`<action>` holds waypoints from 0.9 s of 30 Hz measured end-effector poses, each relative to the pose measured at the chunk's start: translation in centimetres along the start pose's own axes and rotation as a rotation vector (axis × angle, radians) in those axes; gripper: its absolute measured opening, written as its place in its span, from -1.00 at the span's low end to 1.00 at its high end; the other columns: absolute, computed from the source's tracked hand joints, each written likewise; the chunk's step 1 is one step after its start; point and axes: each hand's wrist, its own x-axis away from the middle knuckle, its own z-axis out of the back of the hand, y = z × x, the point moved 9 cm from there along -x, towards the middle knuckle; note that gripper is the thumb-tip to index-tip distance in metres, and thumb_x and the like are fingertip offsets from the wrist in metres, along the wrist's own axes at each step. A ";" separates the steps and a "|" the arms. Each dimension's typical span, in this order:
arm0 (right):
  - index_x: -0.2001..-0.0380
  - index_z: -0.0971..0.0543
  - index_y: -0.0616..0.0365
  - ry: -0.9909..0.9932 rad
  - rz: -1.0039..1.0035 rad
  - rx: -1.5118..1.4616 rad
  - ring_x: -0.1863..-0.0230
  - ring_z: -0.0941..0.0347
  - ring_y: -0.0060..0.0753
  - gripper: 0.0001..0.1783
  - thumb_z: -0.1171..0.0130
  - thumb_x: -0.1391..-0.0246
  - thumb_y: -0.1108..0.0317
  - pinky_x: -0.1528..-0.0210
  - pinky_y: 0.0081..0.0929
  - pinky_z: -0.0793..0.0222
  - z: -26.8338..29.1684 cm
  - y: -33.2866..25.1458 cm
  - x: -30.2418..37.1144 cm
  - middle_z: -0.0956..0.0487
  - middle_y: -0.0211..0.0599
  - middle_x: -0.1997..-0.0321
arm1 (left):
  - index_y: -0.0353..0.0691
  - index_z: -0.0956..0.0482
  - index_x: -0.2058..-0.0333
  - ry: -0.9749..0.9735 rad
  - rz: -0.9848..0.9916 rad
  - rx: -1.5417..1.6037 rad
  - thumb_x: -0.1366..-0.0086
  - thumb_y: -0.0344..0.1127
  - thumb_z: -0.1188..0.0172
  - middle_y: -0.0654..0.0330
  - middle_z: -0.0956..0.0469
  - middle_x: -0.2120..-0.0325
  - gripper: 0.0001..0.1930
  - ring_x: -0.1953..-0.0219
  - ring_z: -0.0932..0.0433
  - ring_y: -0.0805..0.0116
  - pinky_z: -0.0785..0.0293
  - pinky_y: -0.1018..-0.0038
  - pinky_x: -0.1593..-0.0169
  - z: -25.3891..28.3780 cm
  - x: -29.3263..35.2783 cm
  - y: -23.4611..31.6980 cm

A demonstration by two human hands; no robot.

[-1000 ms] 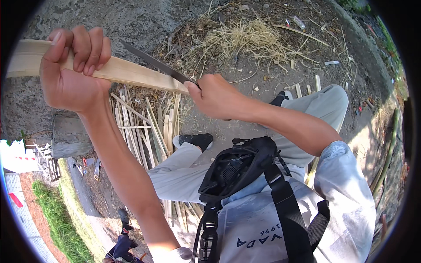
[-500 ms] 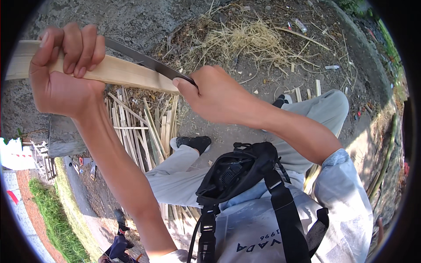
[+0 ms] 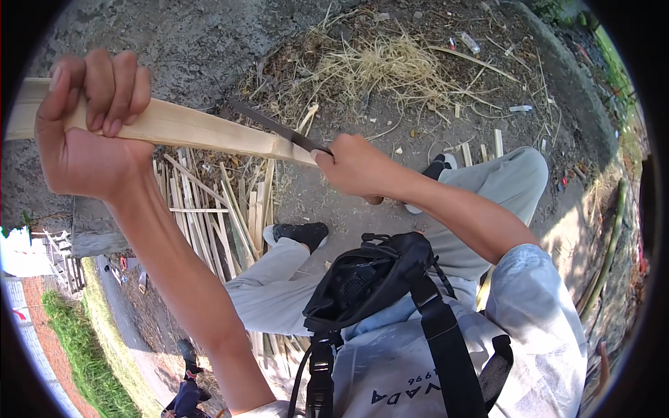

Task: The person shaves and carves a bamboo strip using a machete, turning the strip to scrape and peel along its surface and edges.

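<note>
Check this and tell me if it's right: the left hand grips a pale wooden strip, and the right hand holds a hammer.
Not quite: the right hand holds a dark-bladed knife, not a hammer, as the head view shows. The left hand does grip a pale wooden strip.

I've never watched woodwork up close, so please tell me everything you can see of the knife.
The knife has a long, narrow, dark grey blade that looks like metal. The right hand grips it, hiding most of the handle; a brown, rounded end shows below the fist. The blade slants, its tip toward the picture's upper left, and crosses the pale strip near its right-hand end. Its sharpness can't be judged.
</note>
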 end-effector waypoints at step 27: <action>0.46 -0.54 0.51 -0.161 -0.200 0.223 0.45 -0.50 0.21 -0.57 0.02 -0.08 0.22 0.29 -0.05 -0.42 -6.9 12.0 -2.7 -0.51 0.26 0.55 | -0.05 -0.11 0.73 0.270 -0.110 -0.133 0.03 -0.30 0.06 0.35 -0.02 0.84 -0.79 0.78 0.02 0.60 0.10 0.67 0.65 2.8 2.4 1.3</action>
